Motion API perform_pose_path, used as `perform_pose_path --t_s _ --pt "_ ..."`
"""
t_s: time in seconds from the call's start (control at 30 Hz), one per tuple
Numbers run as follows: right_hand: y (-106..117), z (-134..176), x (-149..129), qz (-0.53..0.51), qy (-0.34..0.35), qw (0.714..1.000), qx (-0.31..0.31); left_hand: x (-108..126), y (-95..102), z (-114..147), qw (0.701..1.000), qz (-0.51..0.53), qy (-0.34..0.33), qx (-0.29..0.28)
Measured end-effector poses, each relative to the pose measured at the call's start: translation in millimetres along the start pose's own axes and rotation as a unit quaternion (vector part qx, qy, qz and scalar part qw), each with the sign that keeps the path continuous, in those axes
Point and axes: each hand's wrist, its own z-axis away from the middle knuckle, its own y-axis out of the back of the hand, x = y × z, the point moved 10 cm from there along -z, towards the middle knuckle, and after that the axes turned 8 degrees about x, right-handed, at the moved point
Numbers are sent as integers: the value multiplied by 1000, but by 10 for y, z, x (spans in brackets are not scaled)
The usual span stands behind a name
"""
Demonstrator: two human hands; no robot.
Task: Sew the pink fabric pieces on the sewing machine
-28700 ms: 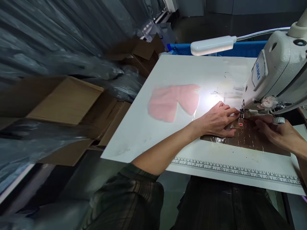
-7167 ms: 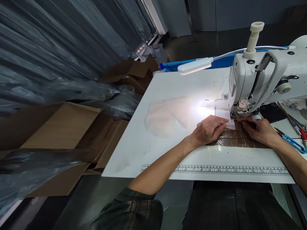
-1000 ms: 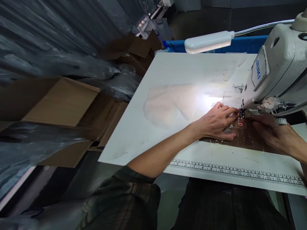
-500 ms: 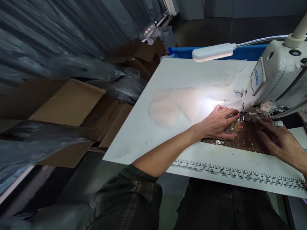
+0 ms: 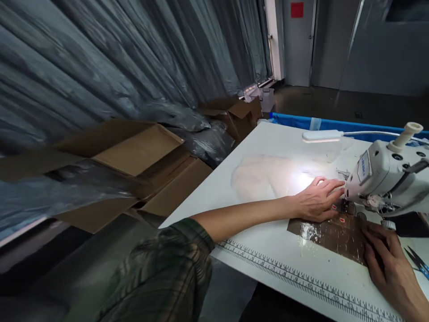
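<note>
Head view: glossy brown sheet (image 5: 335, 235) lies flat

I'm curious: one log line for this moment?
left hand: flat by needle | right hand: on brown patch | sewing machine: lamp lit

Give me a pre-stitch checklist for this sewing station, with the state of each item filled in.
1. Left hand flat on the work beside the needle area: ok.
2. Right hand resting on the brown taped patch: ok.
3. Lamp lighting the stitching area: ok.
4. Fingers clear of the needle: cannot tell, hidden by the sewing machine head.
5. Scissors off the work: ok, they lie at the right edge.
6. Pale fabric piece clear of the needle: ok.
</note>
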Motion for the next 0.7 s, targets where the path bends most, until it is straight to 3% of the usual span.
perform_pose_path --t_s 0.13,0.27,0.43,0.53,0.63,0.7 --pt "-42 36 25 0 14 1000 -3 -436 49 -376 997 6 66 -44" --pt "-15 2 37 -17 11 1000 2 -854 -95 -614 983 104 108 -109" --pt "50 -73 41 -31 -5 999 7 -1286 -47 -631 978 20 197 -68" --pt "50 -89 59 -36 -30 999 5 -1226 26 -620 979 -51 192 -38" --pt "66 -84 111 -40 -77 996 12 -865 3 -660 995 -34 85 -28" --pt "87 -85 171 -52 -111 992 12 -712 -57 -637 998 -12 49 -46"
